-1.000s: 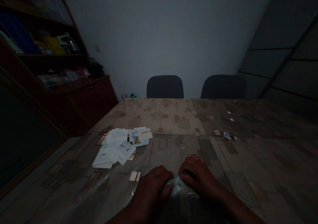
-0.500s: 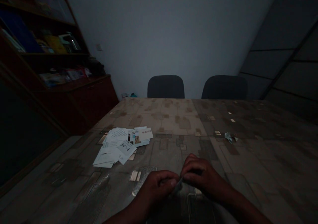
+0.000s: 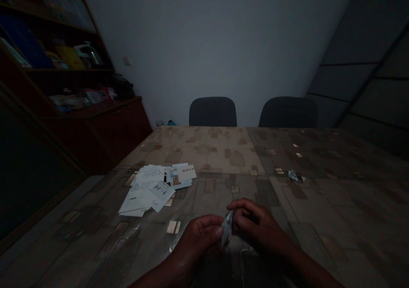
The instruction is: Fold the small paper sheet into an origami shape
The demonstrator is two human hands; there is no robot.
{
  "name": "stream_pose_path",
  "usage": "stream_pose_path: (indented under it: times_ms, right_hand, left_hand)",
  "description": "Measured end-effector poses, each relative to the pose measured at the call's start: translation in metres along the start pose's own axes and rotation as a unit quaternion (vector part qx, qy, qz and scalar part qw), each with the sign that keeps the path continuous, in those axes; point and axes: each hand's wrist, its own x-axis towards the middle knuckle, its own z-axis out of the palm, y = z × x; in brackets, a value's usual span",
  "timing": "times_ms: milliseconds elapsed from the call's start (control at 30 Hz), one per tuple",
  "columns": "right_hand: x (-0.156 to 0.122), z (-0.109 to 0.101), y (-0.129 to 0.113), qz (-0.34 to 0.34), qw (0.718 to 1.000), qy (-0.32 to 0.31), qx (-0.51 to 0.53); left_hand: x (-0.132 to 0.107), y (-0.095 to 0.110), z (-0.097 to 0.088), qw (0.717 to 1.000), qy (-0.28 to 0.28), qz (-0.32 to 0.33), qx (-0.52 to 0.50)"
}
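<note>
Close to the near edge of the table, my left hand pinches a small piece of folded paper between thumb and fingers. The paper is pale, creased and held upright. My right hand is at its right side, fingers curled, with the index fingertip at the paper's top edge and the thumb close against it. Part of the paper is hidden behind the fingers. Ahead and to the left lies a spread pile of printed cards, apart from both hands.
A small folded paper shape lies on the patterned tablecloth at right. Two dark chairs stand at the table's far side, before a pale wall. A wooden cabinet with filled shelves stands at left.
The folded paper has turned more upright, showing more of its face. My right hand's fingers have shifted from a pinch at its edge to its upper right side.
</note>
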Motion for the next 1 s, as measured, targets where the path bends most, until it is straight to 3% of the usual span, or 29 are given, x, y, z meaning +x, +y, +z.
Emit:
stream_pose_path:
  times_ms: [233,400,500,633,733,900,1000]
  right_hand:
    - [-0.001,0.012,0.004,-0.007,0.999,-0.023,0.048]
    - [-0.001,0.008,-0.004,-0.025,0.999,-0.021,-0.031]
    - [0.0,0.005,-0.011,-0.025,0.997,-0.004,-0.07]
    - [0.001,0.005,-0.014,-0.001,0.995,0.046,-0.084]
    - [0.001,0.009,-0.011,0.017,0.995,0.033,-0.091]
    - [0.0,0.015,-0.005,0.024,0.996,0.018,-0.086]
    - [0.001,0.016,-0.003,0.037,0.996,0.019,-0.076]
  left_hand:
    - [0.003,-0.001,-0.002,1.0,-0.022,0.019,-0.01]
    - [0.0,0.0,0.002,1.0,-0.027,-0.004,0.015]
    - [-0.002,0.001,0.001,0.993,-0.001,0.058,0.107]
    - [-0.003,0.003,-0.001,0.952,0.064,0.154,0.256]
    - [-0.003,0.005,0.001,0.936,0.073,0.164,0.304]
    - [-0.004,0.008,0.007,0.934,0.081,0.174,0.301]
    - [-0.005,0.009,0.006,0.912,0.077,0.211,0.343]
